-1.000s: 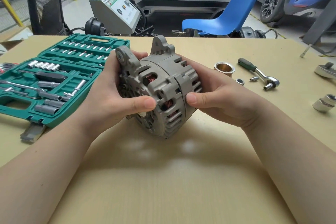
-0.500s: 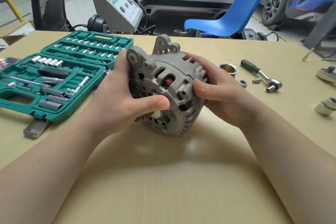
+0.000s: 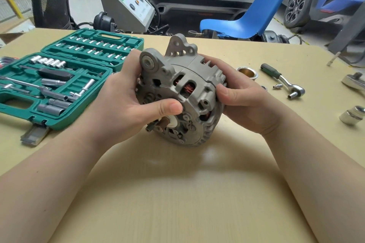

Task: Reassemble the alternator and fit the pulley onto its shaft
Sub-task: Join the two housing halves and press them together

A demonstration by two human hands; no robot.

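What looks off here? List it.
Nothing is damaged or spilled. The left hand and right hand hold the alternator tilted above the table; a nut and bit lie loose by the ratchet.

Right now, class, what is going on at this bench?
A person holds the alternator in both hands above the table, left hand at its rear end, right hand at the other. The pulley lies on the table beside the ratchet, not yet fitted. An open socket set sits to the left.
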